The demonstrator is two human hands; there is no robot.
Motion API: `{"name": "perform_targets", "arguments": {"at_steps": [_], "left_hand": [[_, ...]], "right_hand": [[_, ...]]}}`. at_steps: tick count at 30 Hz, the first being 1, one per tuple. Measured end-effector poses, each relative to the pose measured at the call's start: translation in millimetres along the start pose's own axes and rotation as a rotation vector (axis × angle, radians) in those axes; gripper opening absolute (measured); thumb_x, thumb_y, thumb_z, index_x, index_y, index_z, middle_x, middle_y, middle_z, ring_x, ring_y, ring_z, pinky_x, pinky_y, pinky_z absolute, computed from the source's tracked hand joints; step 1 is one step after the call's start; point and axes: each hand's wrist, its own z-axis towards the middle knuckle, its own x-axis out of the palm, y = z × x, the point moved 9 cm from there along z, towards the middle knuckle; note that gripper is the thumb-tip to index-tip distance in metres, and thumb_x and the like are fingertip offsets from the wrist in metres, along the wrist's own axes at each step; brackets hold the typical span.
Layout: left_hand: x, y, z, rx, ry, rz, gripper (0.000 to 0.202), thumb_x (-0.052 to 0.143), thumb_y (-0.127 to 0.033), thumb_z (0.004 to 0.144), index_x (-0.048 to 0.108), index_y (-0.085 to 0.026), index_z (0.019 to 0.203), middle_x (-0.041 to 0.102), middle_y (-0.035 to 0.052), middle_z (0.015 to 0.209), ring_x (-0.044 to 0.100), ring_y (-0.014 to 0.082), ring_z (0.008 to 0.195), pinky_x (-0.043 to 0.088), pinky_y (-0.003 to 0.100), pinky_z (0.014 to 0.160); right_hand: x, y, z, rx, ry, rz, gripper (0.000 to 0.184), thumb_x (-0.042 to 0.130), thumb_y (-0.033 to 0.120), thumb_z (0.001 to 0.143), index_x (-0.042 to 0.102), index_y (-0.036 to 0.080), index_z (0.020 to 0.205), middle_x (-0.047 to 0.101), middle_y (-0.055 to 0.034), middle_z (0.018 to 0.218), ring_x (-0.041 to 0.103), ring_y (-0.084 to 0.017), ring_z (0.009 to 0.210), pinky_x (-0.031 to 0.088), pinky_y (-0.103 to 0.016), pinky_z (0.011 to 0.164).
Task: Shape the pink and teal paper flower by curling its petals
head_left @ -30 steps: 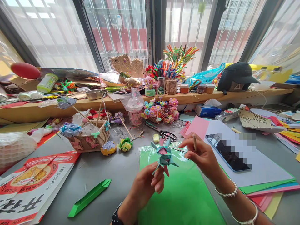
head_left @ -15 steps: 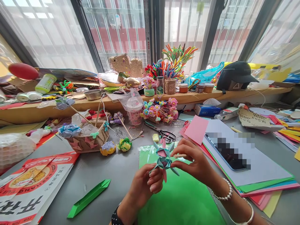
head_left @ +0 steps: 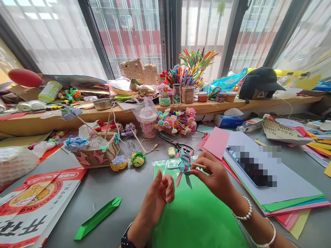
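Note:
My right hand (head_left: 212, 173) pinches a thin, pale wooden stick (head_left: 201, 166) between thumb and fingers. At the stick's tip is a teal and pink origami flower (head_left: 184, 166) with long pointed petals, above the green sheet. To its lower left, my left hand (head_left: 160, 197) is apart from the flower, thumb raised and fingers loosely bent, holding nothing. Beneath both hands lies the green sheet (head_left: 201, 213) in a clear sleeve. A folded green paper strip (head_left: 98, 218) rests on the grey table left of my left hand.
Scissors (head_left: 185, 148) lie behind the flower. Two paper flowers, one yellow-green (head_left: 138, 159) and one purple-yellow (head_left: 119, 163), sit near a cardboard box (head_left: 97, 156). At right, a phone (head_left: 250, 167) lies on stacked paper (head_left: 292, 184). A printed bag (head_left: 33, 203) lies at left.
My left hand has let go of the origami flower and drawn down and left. The flower has turned on its stick in my right hand, its petals now pointing differently.

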Motion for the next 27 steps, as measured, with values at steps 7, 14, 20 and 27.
{"name": "perform_targets", "arguments": {"at_steps": [7,14,20,27], "left_hand": [[-1.8,17,2,-0.048,-0.106,0.305,0.04,0.071,-0.044,0.059,0.066,-0.009,0.078,0.065,0.0049,0.069,0.056,0.0083,0.05,0.041,0.019,0.046],[-1.1,24,0,-0.096,-0.095,0.057,0.023,0.075,-0.029,0.06,0.062,-0.012,0.068,0.06,-0.0011,0.057,0.058,0.0061,0.051,0.045,0.015,0.051],[-0.6,26,1,-0.104,-0.025,0.054,0.02,0.072,-0.028,0.064,0.06,-0.012,0.068,0.06,-0.001,0.058,0.057,0.0057,0.05,0.045,0.015,0.05],[0.0,28,2,-0.123,0.001,0.061,0.019,0.072,-0.026,0.064,0.059,-0.012,0.067,0.06,-0.0004,0.059,0.058,0.0061,0.05,0.045,0.015,0.05]], "right_hand": [[6,-9,-8,0.086,-0.119,0.042,0.005,0.056,0.02,0.08,0.056,0.018,0.076,0.048,-0.0015,0.074,0.05,-0.015,0.067,0.044,-0.026,0.057],[22,2,-9,0.026,-0.035,-0.005,0.003,0.059,0.018,0.078,0.057,0.016,0.08,0.048,-0.0019,0.074,0.05,-0.014,0.065,0.041,-0.023,0.052],[17,6,-8,-0.01,-0.04,-0.008,0.006,0.06,0.022,0.078,0.06,0.016,0.077,0.049,-0.0016,0.071,0.05,-0.014,0.064,0.042,-0.025,0.054],[10,9,-7,-0.041,-0.082,0.006,0.005,0.061,0.015,0.077,0.062,0.018,0.073,0.051,-0.0006,0.068,0.051,-0.014,0.066,0.043,-0.024,0.056]]}}
